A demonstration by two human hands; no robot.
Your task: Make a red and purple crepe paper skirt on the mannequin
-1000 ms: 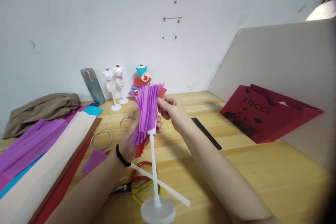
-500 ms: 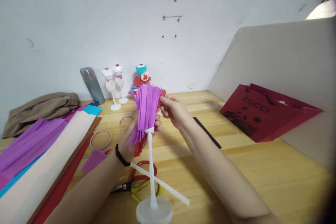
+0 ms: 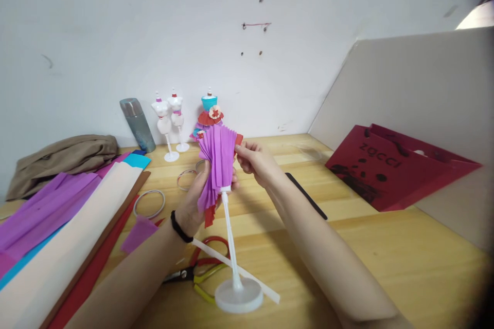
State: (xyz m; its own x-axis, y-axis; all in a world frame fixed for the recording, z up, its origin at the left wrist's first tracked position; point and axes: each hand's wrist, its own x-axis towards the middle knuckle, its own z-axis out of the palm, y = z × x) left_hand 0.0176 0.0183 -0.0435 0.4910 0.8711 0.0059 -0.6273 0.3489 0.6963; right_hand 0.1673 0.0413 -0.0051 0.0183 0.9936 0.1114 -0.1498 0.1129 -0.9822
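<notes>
A small dress form on a white stand (image 3: 232, 247) is held tilted, its base towards me. Pleated purple crepe paper (image 3: 221, 157) wraps around it and hides its body. My left hand (image 3: 193, 205), with a black band at the wrist, is closed around the wrapped form; its thumb presses the purple pleats and its fingertips show on the far side. Thumb and fingers of my right hand (image 3: 255, 162) pinch a red crepe paper edge (image 3: 239, 139) beside the pleats. More red paper (image 3: 209, 215) hangs below my left hand.
Scissors (image 3: 187, 274) and a white strip (image 3: 266, 290) lie beneath the stand. Crepe sheets (image 3: 73, 221), a brown cloth (image 3: 64, 162) and tape rings (image 3: 149, 203) are on the left. Behind stand a flask (image 3: 138, 124), bare dress forms (image 3: 163, 123) and a dressed one (image 3: 209, 103). A red bag (image 3: 386, 169) leans right.
The stand's base has swung right and slightly away from me, and the purple pleats have turned with it. My right hand still pinches the red edge.
</notes>
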